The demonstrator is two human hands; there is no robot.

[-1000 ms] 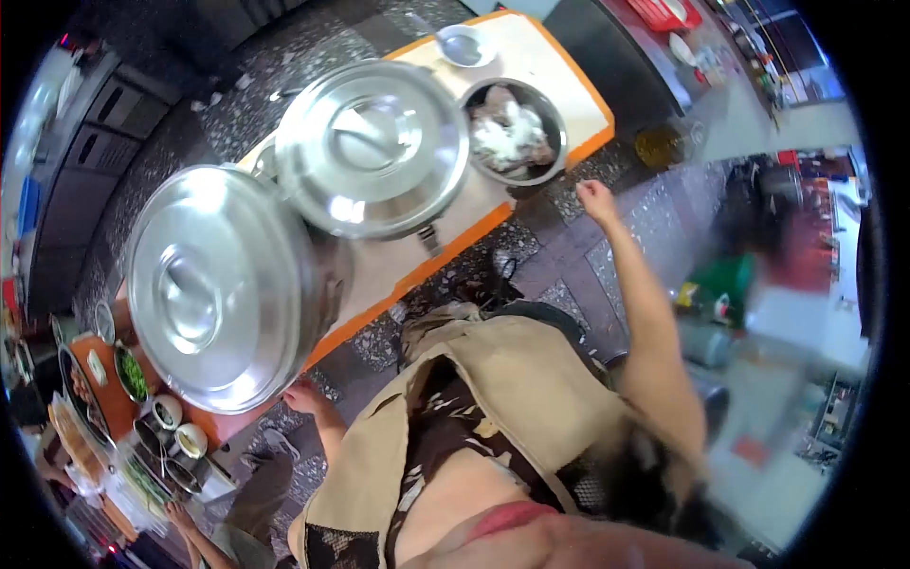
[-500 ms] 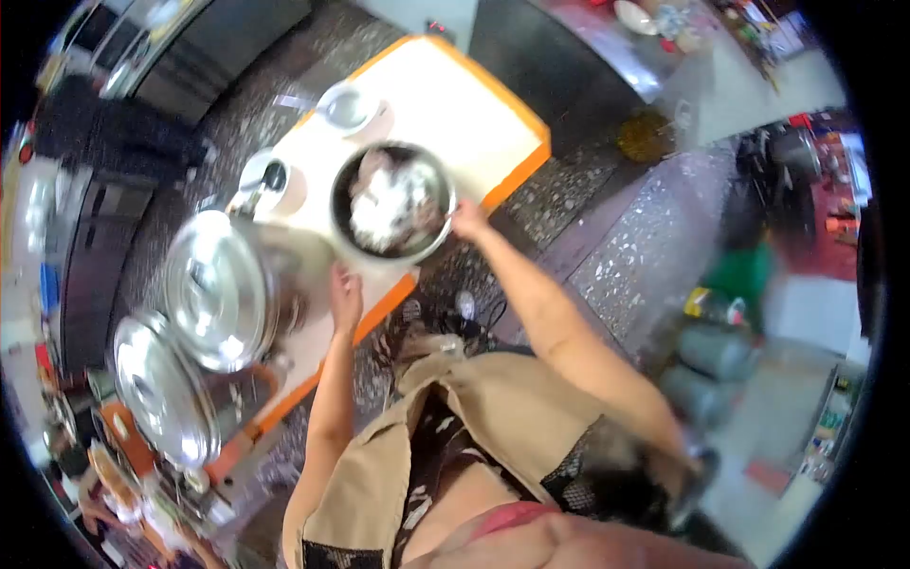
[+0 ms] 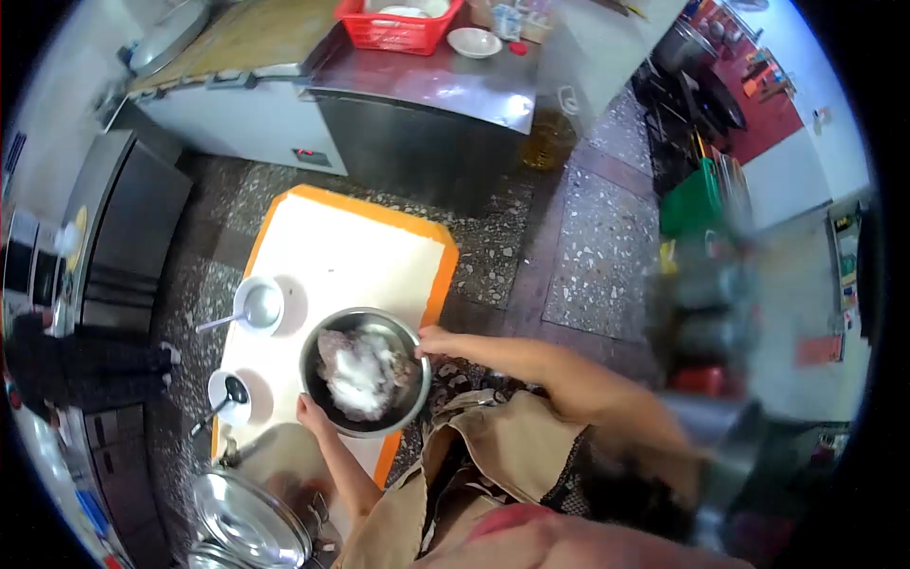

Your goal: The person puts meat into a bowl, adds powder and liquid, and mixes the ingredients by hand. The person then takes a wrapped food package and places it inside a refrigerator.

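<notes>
A steel bowl (image 3: 411,403) holds pieces of meat (image 3: 334,351) with white powder (image 3: 362,379) heaped on top. My right hand (image 3: 434,342) grips its rim on the right side. At the lower left of the rim is my left hand (image 3: 311,412), its fingers closed against the bowl. The bowl is over the orange-edged table (image 3: 351,251). Left of it stand a white bowl (image 3: 261,305) with a ladle in it and a white container (image 3: 230,396) holding a dark ladle.
A large lidded pot (image 3: 251,522) stands at the table's near left. Beyond the table is a steel counter (image 3: 436,81) with a red basket (image 3: 398,33). A person (image 3: 90,370) in dark clothes stands at the far left. An oil jug (image 3: 550,137) is on the floor.
Both hands have come to the bowl's rim from apart. The view has turned, so the bowl now appears lower and the lidded pots have shifted toward the bottom left.
</notes>
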